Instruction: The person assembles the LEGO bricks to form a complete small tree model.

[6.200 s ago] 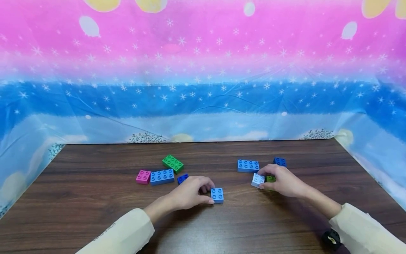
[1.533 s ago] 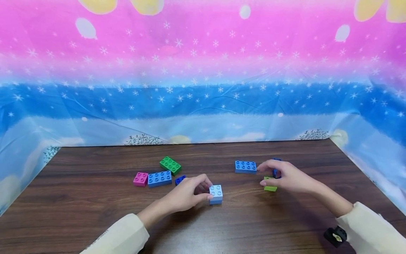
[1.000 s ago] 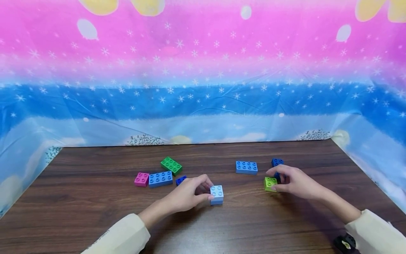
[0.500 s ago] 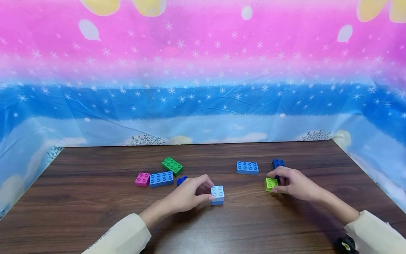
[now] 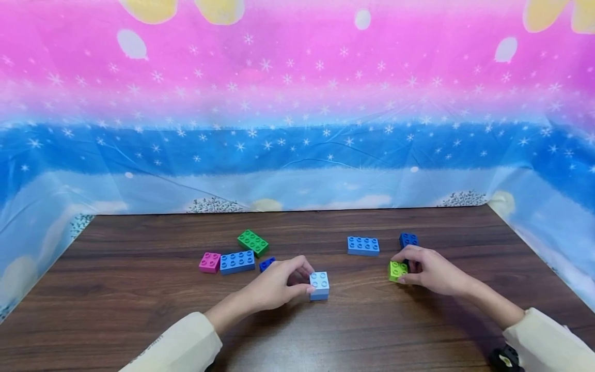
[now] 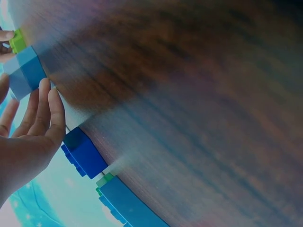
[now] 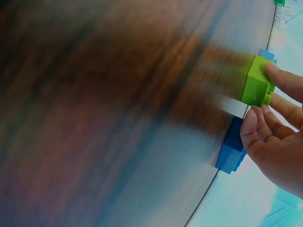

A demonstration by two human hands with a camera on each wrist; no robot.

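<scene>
A pale blue square toy building brick (image 5: 318, 283) sits on top of a mid-blue square brick (image 5: 318, 297), forming a two-brick stack near the table's middle. My left hand (image 5: 278, 285) holds this stack from its left side, thumb in front and fingers behind. Over to the right, my right hand (image 5: 437, 271) pinches a lime green square brick (image 5: 396, 270) between thumb and fingers. The right wrist view shows the thumb pressed on the side of that lime brick (image 7: 255, 84). Just behind the right hand lies a dark blue brick (image 5: 409, 239), partly hidden by the fingers.
On the brown wooden table (image 5: 139, 310), a long blue brick (image 5: 363, 246) lies behind the lime one. To the left are a pink brick (image 5: 209, 262), another long blue brick (image 5: 237, 262), a green brick (image 5: 253, 242) and a dark blue brick (image 5: 266, 264). A patterned cloth (image 5: 297, 144) borders the back.
The pale blue brick, earlier in my right hand, has come onto the mid-blue brick at my left hand. My right hand then went back and took hold of the lime brick.
</scene>
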